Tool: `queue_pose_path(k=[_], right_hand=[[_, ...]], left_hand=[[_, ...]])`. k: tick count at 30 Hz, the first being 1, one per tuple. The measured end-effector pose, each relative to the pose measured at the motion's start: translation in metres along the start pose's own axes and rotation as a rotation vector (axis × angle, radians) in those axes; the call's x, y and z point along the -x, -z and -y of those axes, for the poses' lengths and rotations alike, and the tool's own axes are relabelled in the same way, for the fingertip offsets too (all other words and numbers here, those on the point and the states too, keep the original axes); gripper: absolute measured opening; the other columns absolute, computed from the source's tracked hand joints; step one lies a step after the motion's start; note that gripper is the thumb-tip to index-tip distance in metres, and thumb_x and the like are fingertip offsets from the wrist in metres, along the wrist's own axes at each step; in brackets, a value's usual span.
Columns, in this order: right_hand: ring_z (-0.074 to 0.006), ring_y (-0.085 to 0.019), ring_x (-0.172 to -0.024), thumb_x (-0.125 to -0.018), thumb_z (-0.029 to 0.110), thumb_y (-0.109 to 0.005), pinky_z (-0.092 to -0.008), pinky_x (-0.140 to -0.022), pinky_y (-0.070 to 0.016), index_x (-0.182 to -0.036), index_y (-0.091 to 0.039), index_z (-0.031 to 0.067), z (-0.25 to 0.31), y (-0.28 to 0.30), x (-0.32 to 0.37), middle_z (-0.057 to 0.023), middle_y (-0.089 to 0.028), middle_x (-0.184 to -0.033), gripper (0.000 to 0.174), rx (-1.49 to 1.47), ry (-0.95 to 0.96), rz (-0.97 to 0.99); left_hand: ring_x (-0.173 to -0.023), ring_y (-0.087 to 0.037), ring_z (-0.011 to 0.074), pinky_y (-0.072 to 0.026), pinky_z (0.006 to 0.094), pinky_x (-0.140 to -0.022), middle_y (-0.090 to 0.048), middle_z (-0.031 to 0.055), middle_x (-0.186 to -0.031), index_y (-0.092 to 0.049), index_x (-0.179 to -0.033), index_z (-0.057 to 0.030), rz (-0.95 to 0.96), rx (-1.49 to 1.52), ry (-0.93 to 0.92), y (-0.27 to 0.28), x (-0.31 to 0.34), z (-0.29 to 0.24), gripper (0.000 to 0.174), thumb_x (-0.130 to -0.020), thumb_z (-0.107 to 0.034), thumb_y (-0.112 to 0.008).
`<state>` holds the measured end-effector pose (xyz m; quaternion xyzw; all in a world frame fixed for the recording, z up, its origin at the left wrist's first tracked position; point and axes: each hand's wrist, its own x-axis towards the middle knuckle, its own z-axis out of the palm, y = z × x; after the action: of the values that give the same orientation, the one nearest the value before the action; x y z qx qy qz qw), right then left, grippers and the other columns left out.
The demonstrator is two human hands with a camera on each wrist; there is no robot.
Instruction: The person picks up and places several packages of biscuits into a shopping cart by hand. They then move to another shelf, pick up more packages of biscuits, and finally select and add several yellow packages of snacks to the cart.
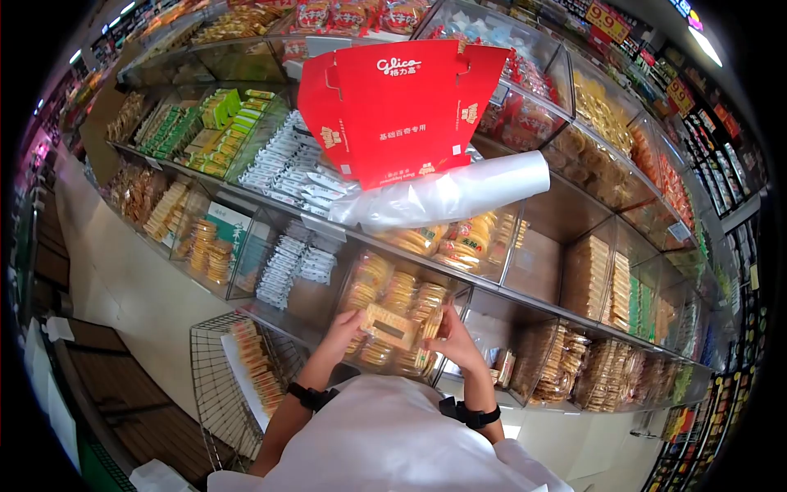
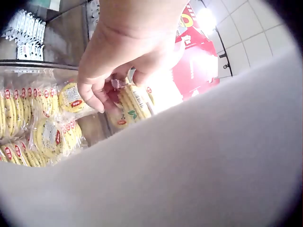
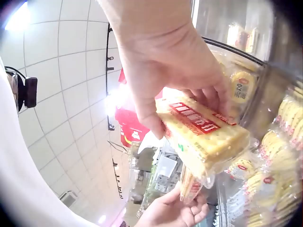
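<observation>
Over a clear bin of round cracker packs (image 1: 398, 291), my left hand (image 1: 346, 330) pinches the end of a wrapped pack of rectangular crackers (image 1: 388, 326). In the left wrist view this pack (image 2: 131, 105) shows a barcode and a green leaf print, held between thumb and fingers. Facing it, my right hand (image 1: 456, 338) grips a second cracker pack (image 3: 201, 130) with a red label, its thumb on one side and its fingers on the other. The left hand (image 3: 175, 210) appears below that pack in the right wrist view.
A wire shopping cart (image 1: 215, 385) holding more cracker packs stands at the left. A red box (image 1: 402, 115) and a roll of plastic bags (image 1: 459, 193) sit above the bins. Transparent dividers (image 1: 500, 316) separate the snack compartments.
</observation>
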<state>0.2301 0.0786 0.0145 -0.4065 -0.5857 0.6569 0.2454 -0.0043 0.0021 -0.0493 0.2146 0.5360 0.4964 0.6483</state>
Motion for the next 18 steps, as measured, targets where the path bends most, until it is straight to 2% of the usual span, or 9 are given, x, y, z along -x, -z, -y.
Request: queue_pose_path(k=[3,9,18], right_hand=[[-0.0157,-0.049,-0.076,-0.061,0.013,-0.069,-0.0269,-0.067,-0.0422,-0.115,-0.034,-0.0018,-0.002,0.002,0.001,-0.0094,-0.051,-0.088,0.066,0.147,0.043,-0.050],[-0.0200,-0.055,-0.086,-0.062,0.010,-0.066,-0.0309,-0.076,-0.0442,-0.115,-0.034,-0.0027,0.013,0.004,0.005,-0.0156,-0.055,-0.095,0.063,0.189,-0.009,-0.165],[-0.0227,-0.055,-0.089,-0.061,0.009,-0.067,-0.0318,-0.080,-0.0427,-0.114,-0.033,-0.0030,0.010,0.004,0.003,-0.0164,-0.055,-0.096,0.064,0.238,0.023,-0.199]], left_hand=[[-0.083,-0.053,0.0102,-0.0442,0.0241,-0.070,-0.057,0.0030,-0.092,-0.052,-0.107,0.0001,-0.043,0.004,-0.028,-0.004,0.001,-0.004,0.031,-0.089,-0.025,-0.045],[-0.080,-0.053,0.0099,-0.0442,0.0239,-0.069,-0.056,0.0022,-0.091,-0.052,-0.106,0.0000,-0.069,-0.006,-0.110,-0.013,0.006,-0.017,0.029,-0.089,-0.023,-0.045],[-0.074,-0.050,0.0056,-0.0438,0.0226,-0.066,-0.052,-0.0019,-0.080,-0.053,-0.089,-0.0056,-0.111,-0.012,-0.166,-0.013,0.003,-0.013,0.015,-0.088,-0.020,-0.049]])
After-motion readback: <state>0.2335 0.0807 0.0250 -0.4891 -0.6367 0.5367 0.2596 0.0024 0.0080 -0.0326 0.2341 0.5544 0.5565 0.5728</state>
